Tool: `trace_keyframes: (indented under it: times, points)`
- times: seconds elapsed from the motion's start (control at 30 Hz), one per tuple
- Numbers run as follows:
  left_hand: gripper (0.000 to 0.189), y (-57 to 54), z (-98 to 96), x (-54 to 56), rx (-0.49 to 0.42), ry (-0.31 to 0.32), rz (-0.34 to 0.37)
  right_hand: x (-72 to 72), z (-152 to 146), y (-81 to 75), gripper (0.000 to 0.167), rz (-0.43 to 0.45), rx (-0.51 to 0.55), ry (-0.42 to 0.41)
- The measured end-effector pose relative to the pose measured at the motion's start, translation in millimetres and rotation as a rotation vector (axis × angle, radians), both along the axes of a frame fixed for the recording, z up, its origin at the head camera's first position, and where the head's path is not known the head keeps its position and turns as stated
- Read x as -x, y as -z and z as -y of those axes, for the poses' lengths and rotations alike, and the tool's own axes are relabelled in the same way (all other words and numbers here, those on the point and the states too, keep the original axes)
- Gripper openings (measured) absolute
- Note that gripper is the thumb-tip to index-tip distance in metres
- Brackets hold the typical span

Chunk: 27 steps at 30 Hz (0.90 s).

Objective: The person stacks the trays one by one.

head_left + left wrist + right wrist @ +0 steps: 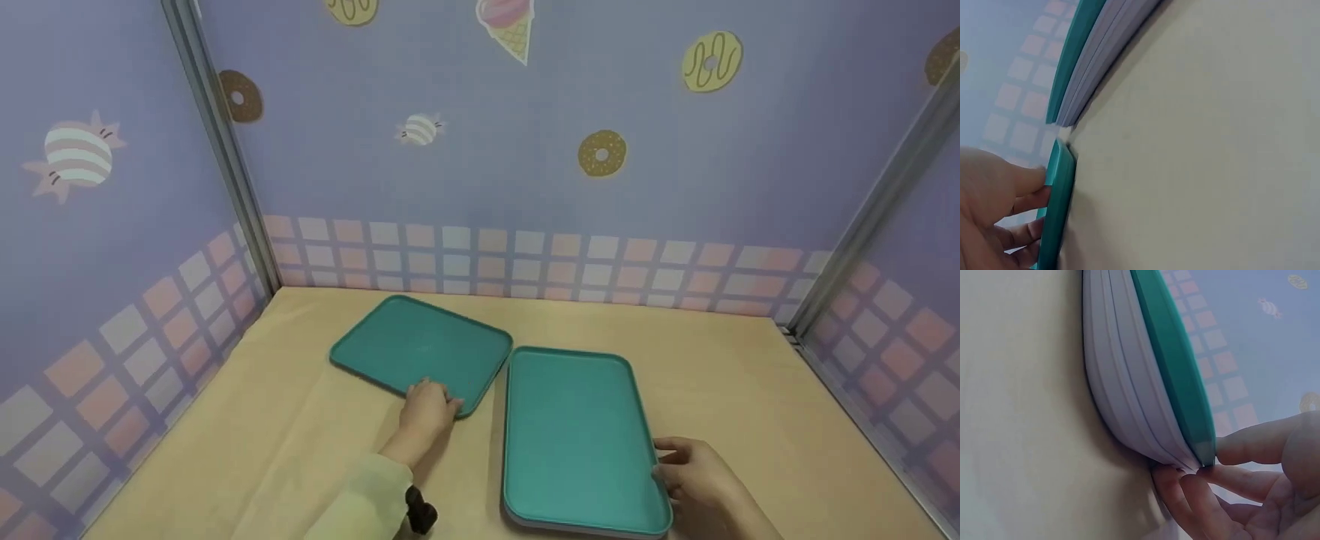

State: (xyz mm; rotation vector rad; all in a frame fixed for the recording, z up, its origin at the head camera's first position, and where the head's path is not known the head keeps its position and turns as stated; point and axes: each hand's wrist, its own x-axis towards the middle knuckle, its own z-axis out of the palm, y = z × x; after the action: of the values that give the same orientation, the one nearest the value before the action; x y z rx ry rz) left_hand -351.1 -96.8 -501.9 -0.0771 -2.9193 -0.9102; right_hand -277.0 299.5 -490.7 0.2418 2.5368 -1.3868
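Observation:
A thin teal tray [420, 345] lies askew toward the back left of the table. My left hand [429, 411] is at its near edge, close to the right corner; in the left wrist view the thumb and curled fingers [1027, 232] meet the teal rim [1060, 199]. To its right is a stack of trays [577, 435], teal on top with pale layers [1123, 371] beneath. At the stack's right side, my right hand [697, 476] holds the edge: the right wrist view has fingers at the teal rim [1185, 377] and others curled beside the pale lower layers.
A yellowish cloth [247, 450] covers the table. Patterned panels [525, 187] enclose the back and sides, with metal posts [232, 150] at the corners. The tray's right corner comes close to the stack's back left corner. A dark item [420, 511] sits at the left sleeve's cuff.

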Motion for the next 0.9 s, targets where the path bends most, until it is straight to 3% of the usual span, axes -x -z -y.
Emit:
trace_keyframes:
  times: [0.13,0.43,0.53,0.63,0.77,0.83,0.9]
  points:
    - [0.033,-0.7,20.8,-11.3,0.001,0.004,0.014,0.7,-0.7,-0.7,0.051,0.013,0.006,0.007]
    - [0.041,-2.7,77.3,-34.5,0.000,0.195,-0.002,0.8,-0.9,0.0,0.051,0.039,0.058,0.014]
    - [0.031,-7.8,89.2,-37.6,-0.011,0.207,0.040,1.0,-1.0,0.3,0.052,0.062,0.062,0.016]
    - [0.015,-14.2,97.3,-34.7,-0.063,0.128,0.057,0.8,-1.1,0.4,0.052,0.068,0.072,0.018]
    - [0.055,-21.6,110.1,-24.3,-0.178,-0.125,0.055,-0.1,-1.7,0.9,0.052,0.030,0.071,-0.005]
    - [0.069,-23.4,117.6,-17.1,-0.259,-0.237,0.100,-0.4,-2.5,1.4,0.052,-0.002,0.055,-0.025]
    - [0.079,-24.5,124.2,-10.3,-0.360,-0.304,0.165,-0.6,-3.2,1.7,0.052,-0.014,0.051,-0.041]
